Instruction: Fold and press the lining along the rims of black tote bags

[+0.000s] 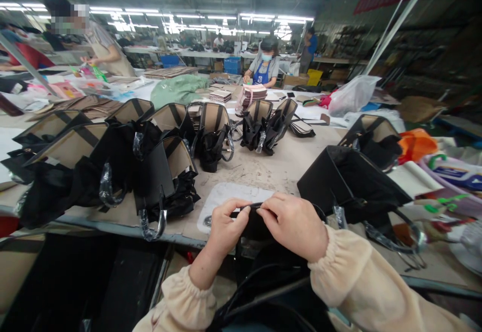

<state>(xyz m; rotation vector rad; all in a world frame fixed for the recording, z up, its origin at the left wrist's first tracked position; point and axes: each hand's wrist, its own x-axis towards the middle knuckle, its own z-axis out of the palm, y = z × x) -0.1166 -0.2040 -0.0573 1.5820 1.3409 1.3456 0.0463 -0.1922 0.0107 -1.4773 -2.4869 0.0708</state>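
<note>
In the head view, a black handbag [259, 229] lies at the table's front edge, its lower part reaching down toward my lap. My left hand [230, 224] pinches the bag's upper edge between thumb and fingers. Close beside it, my right hand [291, 224] grips the same edge, thumb and fingertips pressed together. Both hands nearly meet at the top of the rim. Beneath them is a whitish sheet [229, 196] on the table. Much of the bag is dark, so its inside and its handles are hard to make out.
Several black bags with tan linings, one of them a bag [154, 171] with a wrapped handle, stand on the left. Another black bag [339, 181] stands to the right, near an orange cloth [417, 143]. Across the table sits a co-worker [263, 66] behind stacked pieces [251, 96].
</note>
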